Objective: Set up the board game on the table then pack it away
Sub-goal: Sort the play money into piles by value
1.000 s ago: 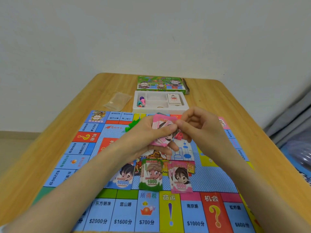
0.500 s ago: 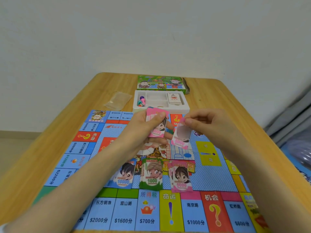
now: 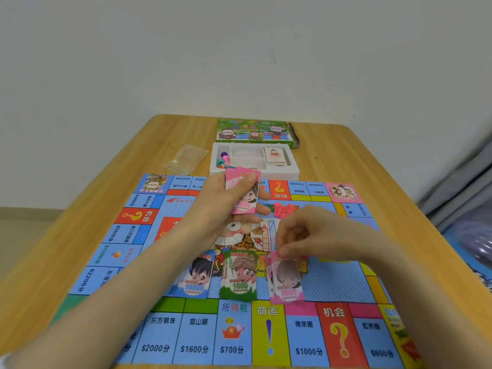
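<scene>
The left hand (image 3: 229,206) is gripping a stack of pink 5000 notes (image 3: 242,193) upright above the far half of the game board (image 3: 308,342), its thumb pressing across the top note. The right hand (image 3: 306,235) is pinching the top edge of a single pink note (image 3: 287,275), which is hanging blurred over the pink pile (image 3: 271,284) beside the green 1000 pile (image 3: 239,278) and the blue 10000 pile (image 3: 195,278); contact with that pile cannot be determined. The white tray (image 3: 292,170) and box lid (image 3: 255,131) are sitting beyond the board on the table (image 3: 80,222), a plastic bag (image 3: 186,158) lying to their left.
</scene>
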Demonstrator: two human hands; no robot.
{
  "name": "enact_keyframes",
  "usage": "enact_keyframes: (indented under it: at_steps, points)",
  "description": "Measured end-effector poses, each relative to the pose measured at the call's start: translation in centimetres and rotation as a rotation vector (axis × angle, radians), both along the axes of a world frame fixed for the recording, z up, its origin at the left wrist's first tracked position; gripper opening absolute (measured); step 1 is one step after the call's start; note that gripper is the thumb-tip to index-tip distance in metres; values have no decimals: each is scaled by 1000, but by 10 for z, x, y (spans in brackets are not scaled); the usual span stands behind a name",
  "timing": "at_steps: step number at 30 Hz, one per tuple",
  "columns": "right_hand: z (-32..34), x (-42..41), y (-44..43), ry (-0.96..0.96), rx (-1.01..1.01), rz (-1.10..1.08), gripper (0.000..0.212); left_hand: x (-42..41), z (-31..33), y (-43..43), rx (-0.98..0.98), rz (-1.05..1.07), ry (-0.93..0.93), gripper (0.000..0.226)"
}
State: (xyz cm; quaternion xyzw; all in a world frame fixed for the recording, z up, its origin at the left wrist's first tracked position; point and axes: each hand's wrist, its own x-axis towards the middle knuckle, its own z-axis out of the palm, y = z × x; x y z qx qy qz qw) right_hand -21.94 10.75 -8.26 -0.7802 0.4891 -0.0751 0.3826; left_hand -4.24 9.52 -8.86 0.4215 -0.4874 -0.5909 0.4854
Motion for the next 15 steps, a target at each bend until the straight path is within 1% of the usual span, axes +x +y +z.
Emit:
enact_keyframes:
  at_steps: [5, 12, 15]
  points:
    - [-4, 3, -1, 54, -51, -17, 15, 0, 0, 0, 2, -30, -3, 17]
    - [-8, 5, 0, 114, -102, 6, 16, 0, 0, -1, 9, -40, 1, 17]
    - [-8, 6, -1, 107, -103, 8, 15, 0, 0, 0, 25, -47, 18, 18]
